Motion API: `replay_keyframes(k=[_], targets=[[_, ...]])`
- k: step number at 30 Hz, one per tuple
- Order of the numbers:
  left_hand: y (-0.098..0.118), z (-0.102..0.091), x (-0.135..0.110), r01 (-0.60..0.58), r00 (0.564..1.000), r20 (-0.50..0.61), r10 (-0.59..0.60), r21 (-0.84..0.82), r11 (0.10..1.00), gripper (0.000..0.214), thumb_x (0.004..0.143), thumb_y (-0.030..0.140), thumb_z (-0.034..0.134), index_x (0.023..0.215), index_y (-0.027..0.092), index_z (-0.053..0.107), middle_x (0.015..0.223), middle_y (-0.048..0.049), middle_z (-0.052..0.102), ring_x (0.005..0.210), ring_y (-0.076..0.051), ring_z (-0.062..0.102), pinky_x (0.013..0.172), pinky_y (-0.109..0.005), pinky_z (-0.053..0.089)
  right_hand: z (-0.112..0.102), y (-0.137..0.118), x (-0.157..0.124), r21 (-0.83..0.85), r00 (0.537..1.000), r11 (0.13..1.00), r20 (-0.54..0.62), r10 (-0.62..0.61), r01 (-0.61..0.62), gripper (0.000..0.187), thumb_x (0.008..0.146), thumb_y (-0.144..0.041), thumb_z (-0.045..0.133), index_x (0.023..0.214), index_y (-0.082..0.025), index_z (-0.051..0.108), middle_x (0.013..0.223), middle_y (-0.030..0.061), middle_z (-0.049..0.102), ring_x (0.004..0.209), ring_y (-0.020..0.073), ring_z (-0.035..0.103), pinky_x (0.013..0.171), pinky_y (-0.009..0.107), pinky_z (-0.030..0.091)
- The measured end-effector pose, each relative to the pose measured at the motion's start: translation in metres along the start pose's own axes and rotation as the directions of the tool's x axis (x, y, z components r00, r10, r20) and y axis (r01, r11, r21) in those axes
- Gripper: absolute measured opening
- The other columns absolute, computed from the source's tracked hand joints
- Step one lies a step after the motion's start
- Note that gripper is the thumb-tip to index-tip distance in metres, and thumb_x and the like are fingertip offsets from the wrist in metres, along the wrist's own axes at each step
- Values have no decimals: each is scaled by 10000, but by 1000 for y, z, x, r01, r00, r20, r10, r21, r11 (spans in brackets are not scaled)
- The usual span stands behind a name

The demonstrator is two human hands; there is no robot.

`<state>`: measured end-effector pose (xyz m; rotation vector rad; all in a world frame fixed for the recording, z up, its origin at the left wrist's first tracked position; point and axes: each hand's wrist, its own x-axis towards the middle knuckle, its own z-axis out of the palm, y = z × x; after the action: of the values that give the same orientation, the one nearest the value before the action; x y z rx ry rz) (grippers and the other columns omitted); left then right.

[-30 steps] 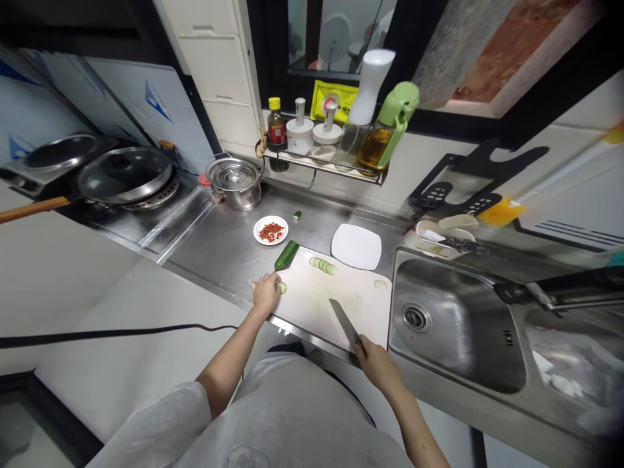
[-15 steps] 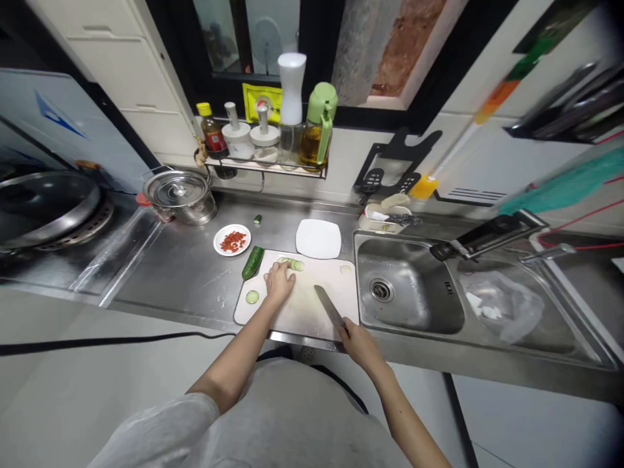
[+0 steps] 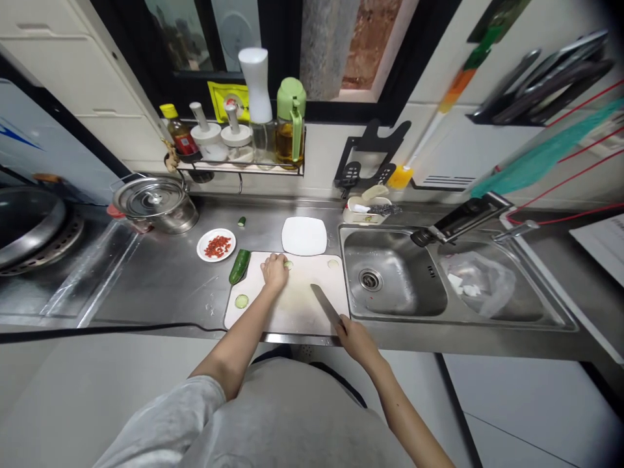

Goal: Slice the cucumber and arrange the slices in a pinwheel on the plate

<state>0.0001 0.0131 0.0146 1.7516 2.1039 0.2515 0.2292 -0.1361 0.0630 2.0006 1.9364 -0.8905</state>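
On the white cutting board point(image 3: 302, 315), my left hand point(image 3: 275, 273) is closed with curled fingers over a row of cucumber slices point(image 3: 288, 265). Most of that row is hidden; one slice shows beside the fingers. My right hand point(image 3: 357, 339) grips the handle of a kitchen knife point(image 3: 324, 301), its blade low over the board and pointing up and left. Single cucumber slices lie at the board's left point(image 3: 241, 301) and upper right point(image 3: 333, 264). A larger piece of cucumber point(image 3: 239, 266) rests along the upper left edge of the board.
Behind the board sit a white plate point(image 3: 304, 235), a cucumber end point(image 3: 242, 221) and a plate of chopped red pieces point(image 3: 216, 246). A steel pot point(image 3: 175, 211) stands left, the sink point(image 3: 394, 273) right. The spice rack point(image 3: 244, 168) holds bottles and jars.
My left hand's fingers have closed over the sliced row, which showed more openly before. The knife stays in my right hand at about the same place. The view has shifted to the right.
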Motion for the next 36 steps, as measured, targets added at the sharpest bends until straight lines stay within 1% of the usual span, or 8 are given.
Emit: replay_keyframes(k=[5, 9, 12, 15, 19, 23, 29, 36], targets=[[3, -6, -2, 9, 1000, 18, -8, -54, 999, 226, 867, 153, 435, 975, 250, 608, 1080, -56, 658, 1070, -228, 527, 899, -374, 295, -4, -3, 0, 1, 1000, 1000, 13, 2, -2, 237, 970, -272, 337, 1045, -181, 543, 920, 89, 669, 839, 191, 616, 615, 245, 285], [-2, -14, -6, 61, 997, 48, -53, -181, 982, 241, 857, 155, 440, 957, 270, 627, 1026, -4, 699, 1033, -200, 571, 920, -369, 311, -3, -5, 1, -14, 1000, 1000, 25, 15, -14, 240, 966, -280, 344, 1067, -192, 543, 941, 86, 675, 864, 193, 617, 610, 246, 284], [-12, -19, -15, 109, 990, 122, -76, -285, 952, 216, 817, 189, 511, 961, 275, 647, 974, 20, 714, 952, -175, 614, 907, -342, 354, -1, -6, 2, -17, 1000, 1000, 16, 6, -6, 249, 968, -281, 339, 1060, -186, 550, 958, 94, 680, 875, 196, 619, 611, 252, 283], [-24, -20, -30, 132, 971, 233, -54, -335, 933, 220, 766, 218, 584, 967, 252, 666, 920, 16, 722, 872, -156, 636, 851, -293, 405, 1, -7, 3, -20, 1000, 1000, 11, -12, 13, 248, 969, -290, 338, 1044, -184, 549, 965, 98, 684, 876, 201, 624, 610, 257, 280], [-34, -20, -53, 150, 951, 303, -57, -293, 944, 197, 744, 227, 612, 929, 246, 677, 892, 23, 728, 829, -149, 646, 827, -286, 416, -1, -13, 2, -37, 999, 999, 31, -7, 8, 245, 972, -298, 334, 1073, -187, 529, 998, 108, 684, 883, 210, 628, 622, 260, 289], [-39, -17, -65, 152, 947, 310, -84, -203, 967, 189, 742, 198, 572, 892, 261, 667, 890, 33, 728, 851, -169, 649, 860, -337, 384, -2, -25, -4, -52, 999, 998, 52, -16, 19, 252, 975, -273, 317, 1141, -179, 481, 1003, 121, 684, 874, 215, 634, 627, 265, 295], [-47, -12, -64, 96, 966, 249, -73, -84, 992, 241, 736, 153, 528, 895, 281, 656, 880, 17, 722, 924, -216, 634, 903, -398, 323, 2, -45, -11, -139, 992, 983, 60, -109, 116, 262, 967, -271, 314, 1152, -194, 483, 939, 111, 691, 874, 223, 639, 641, 272, 317], [-55, -9, -60, 107, 967, 238, -85, -79, 991, 234, 736, 180, 557, 924, 284, 649, 940, 12, 706, 965, -220, 609, 897, -389, 319, 4, -60, -10, -222, 981, 957, 82, -174, 188, 268, 955, -240, 307, 1119, -199, 515, 891, 103, 686, 841, 226, 646, 654, 281, 358]])
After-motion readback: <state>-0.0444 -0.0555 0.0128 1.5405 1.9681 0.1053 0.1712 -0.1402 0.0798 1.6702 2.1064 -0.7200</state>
